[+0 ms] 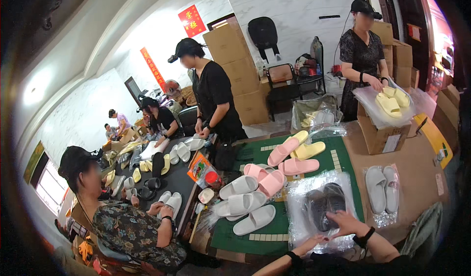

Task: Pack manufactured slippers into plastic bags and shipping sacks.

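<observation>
A pair of dark slippers (325, 205) lies on clear plastic bags (300, 190) on the green mat (274, 153) in front of me. My right hand (347, 224) is open with fingers spread, at the near right side of the dark slippers. My left hand (312, 243) is at the near edge of the bags, its fingertips close together and seemingly pinching the film. Left of the bags lie several white slippers (254, 220) and pink slippers (299, 166), with a yellow slipper (310, 151) behind them.
To the right, white slippers in a clear bag (382, 190) lie on brown cardboard. A person at the back right holds yellow slippers (391, 103) over a carton (382, 134). At left, people handle slippers along a dark table (162, 178). A red-lidded jar (212, 179) stands between.
</observation>
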`<state>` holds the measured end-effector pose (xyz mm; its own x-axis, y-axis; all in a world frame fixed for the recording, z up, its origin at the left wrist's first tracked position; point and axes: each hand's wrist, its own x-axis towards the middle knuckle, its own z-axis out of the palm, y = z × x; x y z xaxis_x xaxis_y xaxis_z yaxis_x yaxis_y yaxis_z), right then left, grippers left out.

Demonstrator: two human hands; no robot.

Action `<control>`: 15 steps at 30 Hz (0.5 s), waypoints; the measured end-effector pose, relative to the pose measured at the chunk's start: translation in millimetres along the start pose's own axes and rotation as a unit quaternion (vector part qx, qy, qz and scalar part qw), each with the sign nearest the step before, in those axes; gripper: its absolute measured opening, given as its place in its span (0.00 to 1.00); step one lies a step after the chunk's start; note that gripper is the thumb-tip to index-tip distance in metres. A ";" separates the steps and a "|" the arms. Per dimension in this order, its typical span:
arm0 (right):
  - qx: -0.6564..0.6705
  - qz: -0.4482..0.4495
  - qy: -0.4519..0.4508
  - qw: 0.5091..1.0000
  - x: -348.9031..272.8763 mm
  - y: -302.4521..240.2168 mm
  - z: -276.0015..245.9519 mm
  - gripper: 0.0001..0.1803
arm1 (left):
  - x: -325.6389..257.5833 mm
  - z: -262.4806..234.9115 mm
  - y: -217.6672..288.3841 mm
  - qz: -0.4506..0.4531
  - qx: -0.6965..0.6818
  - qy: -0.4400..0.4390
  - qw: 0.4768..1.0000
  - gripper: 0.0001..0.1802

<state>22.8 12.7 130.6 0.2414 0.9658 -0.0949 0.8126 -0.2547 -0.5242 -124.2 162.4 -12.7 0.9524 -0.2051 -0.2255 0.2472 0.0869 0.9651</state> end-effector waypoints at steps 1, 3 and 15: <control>-0.113 0.002 -0.049 0.992 -0.9 -7.7 4.5 0.54 | -1.2 -0.6 2.1 -0.028 -0.076 0.005 0.997 0.17; -0.132 0.012 -0.001 0.991 -11.2 -8.3 29.1 0.53 | -16.2 8.9 75.7 -0.111 -0.139 -0.003 0.984 0.18; -0.082 0.113 0.340 0.930 -3.3 36.9 -67.2 0.18 | -10.5 -3.2 -8.2 -0.116 0.434 0.144 0.882 0.23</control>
<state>87.7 -3.2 168.4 0.6498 0.6463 0.4000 0.7572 -0.5046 -0.4148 -135.7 166.9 -18.7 0.9305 0.1477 -0.3351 0.3314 -0.7291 0.5989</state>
